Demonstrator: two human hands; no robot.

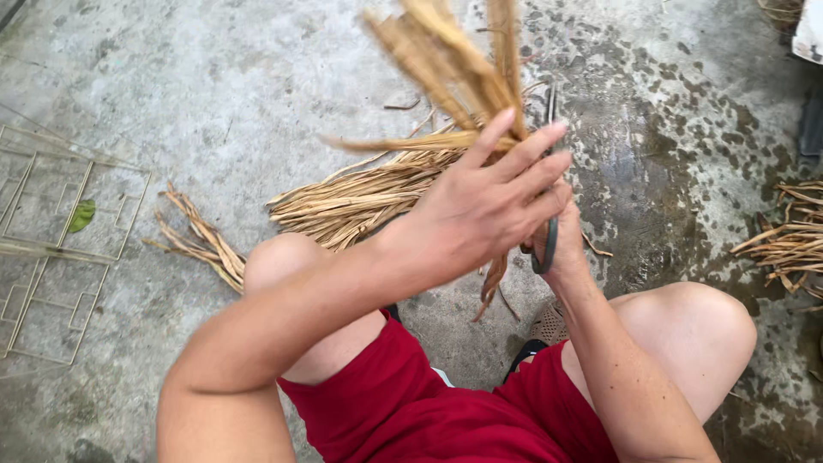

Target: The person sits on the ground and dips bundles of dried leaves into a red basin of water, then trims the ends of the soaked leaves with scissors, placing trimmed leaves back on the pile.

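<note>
My left hand (489,201) is wrapped around a bundle of dried tan straw strips (450,60) that stands up toward the camera, its lower ends (495,283) hanging below the hand. Mostly hidden behind the left one, my right hand (561,249) grips the dark handle of a pair of scissors (546,244), whose blades (551,107) point up beside the bundle. I sit low, knees apart, in red shorts.
A pile of the same dried strips (360,201) lies on the concrete floor ahead, a smaller bunch (201,240) at its left and another heap (789,236) at the right edge. Thin wire frames (60,231) with a green leaf (81,214) rest at far left.
</note>
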